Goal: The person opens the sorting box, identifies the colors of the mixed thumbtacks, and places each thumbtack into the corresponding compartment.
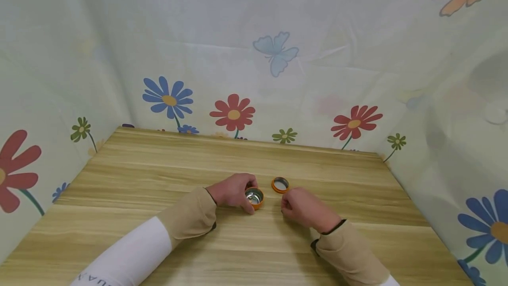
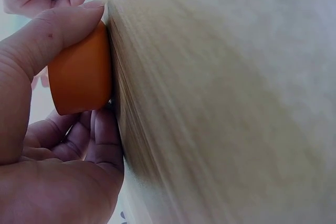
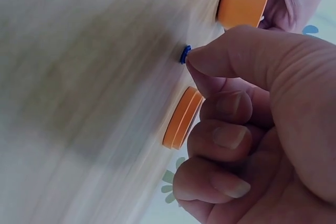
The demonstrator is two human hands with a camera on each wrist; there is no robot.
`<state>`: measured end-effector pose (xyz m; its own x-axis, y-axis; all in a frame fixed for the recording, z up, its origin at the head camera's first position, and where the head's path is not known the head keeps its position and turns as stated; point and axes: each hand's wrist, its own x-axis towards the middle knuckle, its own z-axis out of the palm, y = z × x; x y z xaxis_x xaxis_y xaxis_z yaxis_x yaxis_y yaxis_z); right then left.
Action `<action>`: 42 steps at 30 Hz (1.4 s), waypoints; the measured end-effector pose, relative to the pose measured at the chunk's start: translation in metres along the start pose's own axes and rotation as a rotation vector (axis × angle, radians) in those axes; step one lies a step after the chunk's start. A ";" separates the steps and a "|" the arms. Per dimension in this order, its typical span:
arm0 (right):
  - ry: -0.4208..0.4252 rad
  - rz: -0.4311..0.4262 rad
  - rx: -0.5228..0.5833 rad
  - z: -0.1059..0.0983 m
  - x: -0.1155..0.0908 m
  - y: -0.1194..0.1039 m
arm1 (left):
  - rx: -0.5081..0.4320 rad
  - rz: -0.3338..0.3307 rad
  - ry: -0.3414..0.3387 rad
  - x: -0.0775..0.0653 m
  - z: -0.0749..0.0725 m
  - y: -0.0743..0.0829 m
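Observation:
My left hand [image 1: 235, 191] grips a small round orange tin [image 2: 81, 74] between thumb and fingers, its base down on the table. The tin's open top shows a silvery inside with small bits at the bottom in the head view. To its right, my right hand [image 1: 305, 208] pinches a tiny blue piece [image 3: 185, 54] between thumb and forefinger, close over the tabletop; the other fingers curl into the palm. Just beyond that hand lies the tin's orange lid [image 1: 281, 185], inner side up. The head view hides the blue piece behind the hand.
A wood-grain table [image 1: 158, 167] lies under both hands. Behind it and along both sides hangs a pale curtain [image 1: 190, 25] printed with flowers and butterflies, meeting the table's far edge.

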<state>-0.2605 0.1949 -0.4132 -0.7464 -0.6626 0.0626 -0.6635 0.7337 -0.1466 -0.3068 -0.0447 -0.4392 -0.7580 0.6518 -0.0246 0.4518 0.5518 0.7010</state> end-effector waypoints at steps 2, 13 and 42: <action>0.008 -0.005 -0.008 0.000 0.000 -0.001 | 0.002 -0.002 0.001 0.000 0.000 0.000; 0.016 -0.025 -0.001 0.003 0.002 -0.001 | 0.008 -0.003 0.008 -0.002 -0.001 0.000; -0.167 0.002 1.304 0.011 0.010 -0.009 | 0.008 0.014 0.003 -0.001 -0.002 0.004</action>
<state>-0.2619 0.1799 -0.4224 -0.6696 -0.7413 -0.0465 -0.0561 0.1129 -0.9920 -0.3055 -0.0442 -0.4352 -0.7529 0.6580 -0.0127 0.4661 0.5467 0.6956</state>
